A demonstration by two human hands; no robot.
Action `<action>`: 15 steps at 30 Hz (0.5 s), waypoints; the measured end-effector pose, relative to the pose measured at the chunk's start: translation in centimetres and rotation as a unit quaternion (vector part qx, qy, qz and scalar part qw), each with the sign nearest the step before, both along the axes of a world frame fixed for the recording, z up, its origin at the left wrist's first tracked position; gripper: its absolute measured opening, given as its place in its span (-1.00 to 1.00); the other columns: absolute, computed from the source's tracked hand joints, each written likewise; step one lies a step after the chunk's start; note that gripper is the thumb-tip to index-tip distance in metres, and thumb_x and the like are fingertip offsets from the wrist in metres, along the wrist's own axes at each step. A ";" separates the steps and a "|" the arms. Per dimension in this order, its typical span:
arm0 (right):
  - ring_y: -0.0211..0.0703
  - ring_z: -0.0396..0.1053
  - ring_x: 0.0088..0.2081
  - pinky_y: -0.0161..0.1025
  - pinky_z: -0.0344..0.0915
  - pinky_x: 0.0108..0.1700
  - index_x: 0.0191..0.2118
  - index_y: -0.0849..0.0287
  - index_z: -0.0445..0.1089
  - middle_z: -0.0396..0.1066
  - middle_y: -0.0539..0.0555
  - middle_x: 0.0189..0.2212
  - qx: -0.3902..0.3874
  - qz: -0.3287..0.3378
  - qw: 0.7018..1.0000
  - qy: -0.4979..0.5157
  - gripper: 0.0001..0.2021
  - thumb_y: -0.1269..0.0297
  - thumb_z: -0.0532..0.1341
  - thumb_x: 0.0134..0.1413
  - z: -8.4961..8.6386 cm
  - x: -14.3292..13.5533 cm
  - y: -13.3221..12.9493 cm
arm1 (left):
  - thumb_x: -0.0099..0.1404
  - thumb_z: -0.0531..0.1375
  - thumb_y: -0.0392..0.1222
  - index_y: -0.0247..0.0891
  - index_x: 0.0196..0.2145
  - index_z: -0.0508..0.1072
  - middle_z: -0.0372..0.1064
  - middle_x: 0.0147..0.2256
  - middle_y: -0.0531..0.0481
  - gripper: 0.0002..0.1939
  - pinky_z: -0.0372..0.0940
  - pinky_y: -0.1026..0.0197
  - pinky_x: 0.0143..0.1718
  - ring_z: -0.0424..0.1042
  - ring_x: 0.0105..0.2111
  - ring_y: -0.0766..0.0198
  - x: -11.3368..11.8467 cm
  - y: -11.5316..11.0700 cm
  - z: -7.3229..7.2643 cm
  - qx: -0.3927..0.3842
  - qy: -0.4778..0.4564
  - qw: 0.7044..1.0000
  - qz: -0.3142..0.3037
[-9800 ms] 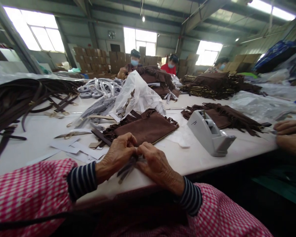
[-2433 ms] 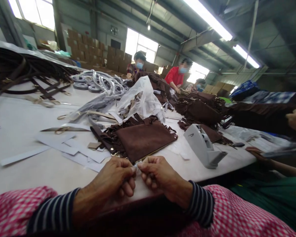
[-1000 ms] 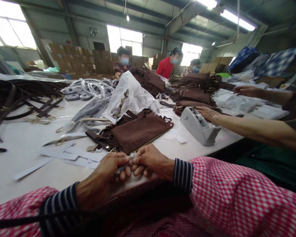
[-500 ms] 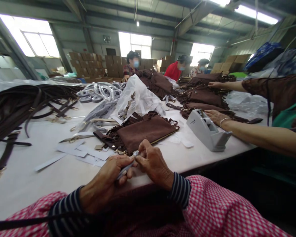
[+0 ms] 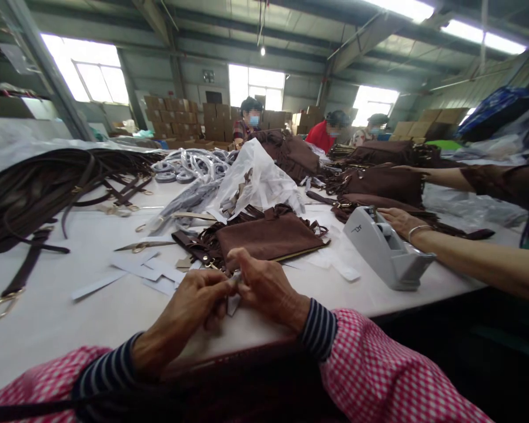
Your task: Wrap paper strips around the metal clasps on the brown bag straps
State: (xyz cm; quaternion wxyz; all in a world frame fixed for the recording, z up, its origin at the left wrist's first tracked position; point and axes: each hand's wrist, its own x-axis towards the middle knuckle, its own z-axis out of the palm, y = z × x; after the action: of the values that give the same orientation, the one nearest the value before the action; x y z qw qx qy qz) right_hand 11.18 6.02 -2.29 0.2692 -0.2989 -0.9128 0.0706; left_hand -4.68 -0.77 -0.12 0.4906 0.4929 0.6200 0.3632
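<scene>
A brown fringed bag (image 5: 268, 236) lies flat before me, its zipped edge and gold-coloured hardware towards my hands. At its near left corner my left hand (image 5: 187, 311) is closed, fingertips pinched. My right hand (image 5: 271, 289) meets it there, thumb and fingers also pressed together. Between them is a small pale grey strip (image 5: 233, 304), its lower end hanging below the fingertips. What it is made of, and what it touches at the bag's hardware, my fingers hide. White paper strips (image 5: 136, 269) and scissors (image 5: 143, 245) lie left of the bag.
A grey tape dispenser (image 5: 385, 249) stands to the right, near a co-worker's hand (image 5: 401, 223). Brown straps (image 5: 39, 188) are heaped on the left. Behind the bag are a clear plastic bag (image 5: 260, 176) and more brown bags (image 5: 379, 182). The table edge runs close below my hands.
The view has shifted, so things sit slightly further right. The pale strip, earlier along my left fingers, now hangs down between my hands. The co-worker's arms have shifted too.
</scene>
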 end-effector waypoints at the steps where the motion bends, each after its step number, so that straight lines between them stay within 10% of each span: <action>1: -0.24 0.31 -0.42 -0.32 0.05 -0.40 0.11 0.15 0.25 0.40 -0.03 -0.38 -0.072 0.005 0.997 0.025 -0.61 0.39 0.24 0.17 0.4 0.3 0.0 | 0.22 0.20 0.04 -0.26 -0.51 0.44 0.28 -0.69 0.09 -0.69 -0.02 0.33 -0.69 0.13 -0.75 0.38 -0.3 0.0 0.1 0.017 0.031 0.999 -0.012; 3: -0.28 0.29 -0.43 -0.36 0.10 -0.38 0.22 0.13 0.17 0.35 -0.11 -0.42 -0.203 0.050 0.976 0.066 -0.40 0.44 0.31 0.07 1.3 1.1 0.2 | 0.27 0.18 0.04 -0.23 -0.56 0.42 0.28 -0.67 0.08 -0.65 0.03 0.32 -0.66 0.18 -0.71 0.35 -0.7 -0.2 0.4 0.062 0.108 0.992 -0.031; 7: -0.32 0.23 -0.42 -0.38 0.16 -0.35 0.00 0.19 0.44 0.27 -0.10 -0.45 -0.338 0.142 0.925 0.103 -0.69 0.41 0.31 0.12 3.6 2.3 1.5 | 0.30 0.17 -0.09 -0.20 -0.63 0.36 0.31 -0.64 0.05 -0.64 0.06 0.28 -0.52 0.28 -0.61 0.29 -0.6 -0.7 0.9 0.155 0.244 0.956 -0.045; 15: -0.28 0.38 -0.35 -0.38 0.22 -0.25 -0.33 0.22 0.50 0.46 -0.01 -0.41 -0.288 0.153 0.945 0.032 -0.86 0.54 0.21 0.15 5.3 0.2 1.9 | 0.32 0.14 -0.08 -0.17 -0.40 0.55 0.34 -0.60 0.05 -0.76 0.08 0.25 -0.44 0.32 -0.54 0.23 -1.2 -0.8 0.9 0.172 0.237 0.953 -0.072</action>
State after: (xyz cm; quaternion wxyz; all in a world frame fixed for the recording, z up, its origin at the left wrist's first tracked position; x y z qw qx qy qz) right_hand 11.34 7.88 3.01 0.1871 -0.2184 -0.8789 0.3806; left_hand -5.85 -1.52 0.76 0.2624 0.6854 0.6091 0.3007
